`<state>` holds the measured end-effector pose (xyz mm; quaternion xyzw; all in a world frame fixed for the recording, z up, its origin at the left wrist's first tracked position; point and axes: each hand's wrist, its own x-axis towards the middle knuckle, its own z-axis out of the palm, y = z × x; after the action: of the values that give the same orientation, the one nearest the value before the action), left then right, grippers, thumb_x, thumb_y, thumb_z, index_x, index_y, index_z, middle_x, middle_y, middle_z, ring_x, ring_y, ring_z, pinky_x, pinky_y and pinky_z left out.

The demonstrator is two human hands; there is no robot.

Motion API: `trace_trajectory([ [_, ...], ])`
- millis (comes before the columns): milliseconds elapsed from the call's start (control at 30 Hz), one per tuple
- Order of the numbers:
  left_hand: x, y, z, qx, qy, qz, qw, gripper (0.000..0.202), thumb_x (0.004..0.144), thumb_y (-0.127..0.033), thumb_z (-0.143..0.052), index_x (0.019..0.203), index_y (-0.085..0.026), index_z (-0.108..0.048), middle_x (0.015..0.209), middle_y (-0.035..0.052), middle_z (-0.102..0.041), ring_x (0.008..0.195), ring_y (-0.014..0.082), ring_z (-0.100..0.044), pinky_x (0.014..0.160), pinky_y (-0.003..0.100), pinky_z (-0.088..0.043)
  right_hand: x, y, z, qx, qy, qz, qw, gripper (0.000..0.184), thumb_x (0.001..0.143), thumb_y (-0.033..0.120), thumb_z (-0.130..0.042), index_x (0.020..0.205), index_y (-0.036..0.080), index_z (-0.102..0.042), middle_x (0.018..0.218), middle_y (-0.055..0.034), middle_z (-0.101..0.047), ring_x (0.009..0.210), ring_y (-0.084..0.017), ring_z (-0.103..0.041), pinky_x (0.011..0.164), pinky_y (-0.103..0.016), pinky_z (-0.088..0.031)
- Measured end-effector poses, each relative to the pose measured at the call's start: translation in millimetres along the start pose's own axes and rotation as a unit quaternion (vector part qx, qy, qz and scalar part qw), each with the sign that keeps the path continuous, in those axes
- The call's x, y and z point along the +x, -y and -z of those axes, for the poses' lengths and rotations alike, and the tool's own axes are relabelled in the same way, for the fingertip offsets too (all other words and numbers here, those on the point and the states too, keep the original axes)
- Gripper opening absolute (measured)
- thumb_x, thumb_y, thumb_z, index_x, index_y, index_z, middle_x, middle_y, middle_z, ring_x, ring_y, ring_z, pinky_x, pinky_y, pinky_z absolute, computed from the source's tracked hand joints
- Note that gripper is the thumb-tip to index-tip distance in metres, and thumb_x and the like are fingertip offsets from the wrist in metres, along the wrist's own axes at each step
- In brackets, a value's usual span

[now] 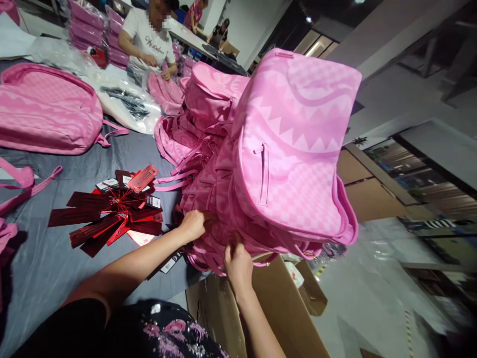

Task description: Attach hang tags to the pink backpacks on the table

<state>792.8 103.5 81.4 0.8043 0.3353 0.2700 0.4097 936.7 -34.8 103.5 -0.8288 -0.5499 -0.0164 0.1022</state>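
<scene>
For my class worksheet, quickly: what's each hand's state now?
Left hand: curled against the pink bag stack; grip cannot be told.
Right hand: curled at the same stack; grip cannot be told.

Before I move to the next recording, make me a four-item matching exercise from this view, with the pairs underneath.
Column one
1. Red tags
2. Cardboard box
3. Left hand
4. Co-worker

Column two
A. Wearing a white shirt
B. Touching the piled pink backpacks
C. Fanned out on the gray cloth
D. Brown, in the lower part of the picture

Pairs: 1-C, 2-D, 3-B, 4-A
</scene>
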Motion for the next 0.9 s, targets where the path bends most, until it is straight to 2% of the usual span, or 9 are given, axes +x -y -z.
trace_trajectory([
  [167,1,-4,-4.4,-0.024,0.072,-0.107,0.991,0.035,0.084,-0.015,-0.045,0.106,-0.025,-0.071,0.101,0.0040,-0.072,0.099,0.0174,-0.065,0.084,0.024,-0.049,-6,-4,-3,0.136,-0.088,0.039,0.986,0.033,0.091,0.030,-0.036,0.113,0.013,-0.052,0.102,-0.0167,-0.068,0.090,-0.023,-0.067,0.074,-0.033,-0.049],
  [233,3,-8,-8.7,-0.040,0.088,-0.120,0.988,0.034,0.084,-0.014,-0.045,0.103,-0.024,-0.072,0.101,0.0041,-0.072,0.099,0.0167,-0.065,0.085,0.023,-0.049,-10,-6,-8,0.145,-0.110,0.040,0.982,0.030,0.093,0.033,-0.036,0.108,0.013,-0.053,0.103,-0.0172,-0.068,0.088,-0.023,-0.067,0.072,-0.031,-0.049],
  [300,6,-12,-13.4,-0.048,0.099,-0.123,0.986,0.033,0.083,-0.014,-0.046,0.099,-0.024,-0.073,0.103,0.0042,-0.072,0.099,0.0169,-0.065,0.086,0.022,-0.048,-11,-7,-12,0.109,-0.110,0.040,0.987,0.033,0.094,0.034,-0.034,0.104,0.013,-0.056,0.097,-0.0168,-0.070,0.078,-0.023,-0.068,0.067,-0.030,-0.047],
  [467,10,-22,-23.0,-0.072,0.127,-0.078,0.986,0.034,0.081,-0.012,-0.049,0.102,-0.025,-0.071,0.101,0.0010,-0.073,0.088,0.0151,-0.066,0.075,0.020,-0.048,-3,-14,-7,-0.035,-0.082,0.028,0.996,0.046,0.095,0.033,-0.025,0.084,0.014,-0.066,0.061,-0.0117,-0.066,0.051,-0.021,-0.062,0.050,-0.028,-0.036],
  [533,5,-24,-21.7,-0.099,0.126,-0.058,0.985,0.033,0.081,-0.014,-0.052,0.106,-0.027,-0.069,0.101,-0.0003,-0.072,0.087,0.0134,-0.066,0.073,0.018,-0.048,-5,-20,1,-0.054,-0.103,0.041,0.992,0.046,0.096,0.036,-0.027,0.082,0.016,-0.066,0.055,-0.0085,-0.064,0.046,-0.020,-0.060,0.047,-0.027,-0.034],
  [633,-8,-26,-10.9,-0.018,0.140,-0.024,0.990,0.019,0.081,-0.028,-0.061,0.095,-0.021,-0.071,0.094,0.0057,-0.073,0.089,0.0190,-0.067,0.074,0.023,-0.049,-10,-29,12,-0.042,-0.184,0.085,0.978,0.040,0.096,0.039,-0.033,0.087,0.018,-0.065,0.063,-0.0062,-0.068,0.047,-0.018,-0.061,0.046,-0.026,-0.037],
  [733,-19,-29,3.3,0.101,0.163,0.012,0.981,0.025,0.080,-0.038,-0.062,0.076,-0.015,-0.071,0.079,0.0133,-0.072,0.083,0.0277,-0.069,0.068,0.030,-0.049,-10,-29,13,-0.007,-0.248,0.149,0.957,0.032,0.097,0.034,-0.037,0.093,0.015,-0.063,0.076,-0.0082,-0.071,0.056,-0.017,-0.065,0.053,-0.024,-0.045],
  [833,-26,-27,2.7,0.093,0.178,0.010,0.980,0.029,0.076,-0.044,-0.066,0.083,-0.016,-0.069,0.084,0.0129,-0.072,0.083,0.0291,-0.069,0.065,0.030,-0.049,-4,-21,8,0.042,-0.262,0.197,0.944,0.026,0.096,0.030,-0.041,0.095,0.014,-0.062,0.081,-0.0087,-0.071,0.064,-0.017,-0.067,0.061,-0.023,-0.049],
  [900,-31,-22,-11.9,0.077,0.183,0.010,0.980,0.031,0.071,-0.041,-0.072,0.091,-0.018,-0.067,0.092,0.0111,-0.071,0.089,0.0285,-0.068,0.070,0.030,-0.049,0,-17,4,0.087,-0.244,0.200,0.945,0.024,0.096,0.029,-0.041,0.095,0.015,-0.061,0.081,-0.0080,-0.070,0.067,-0.017,-0.068,0.064,-0.023,-0.050],
])
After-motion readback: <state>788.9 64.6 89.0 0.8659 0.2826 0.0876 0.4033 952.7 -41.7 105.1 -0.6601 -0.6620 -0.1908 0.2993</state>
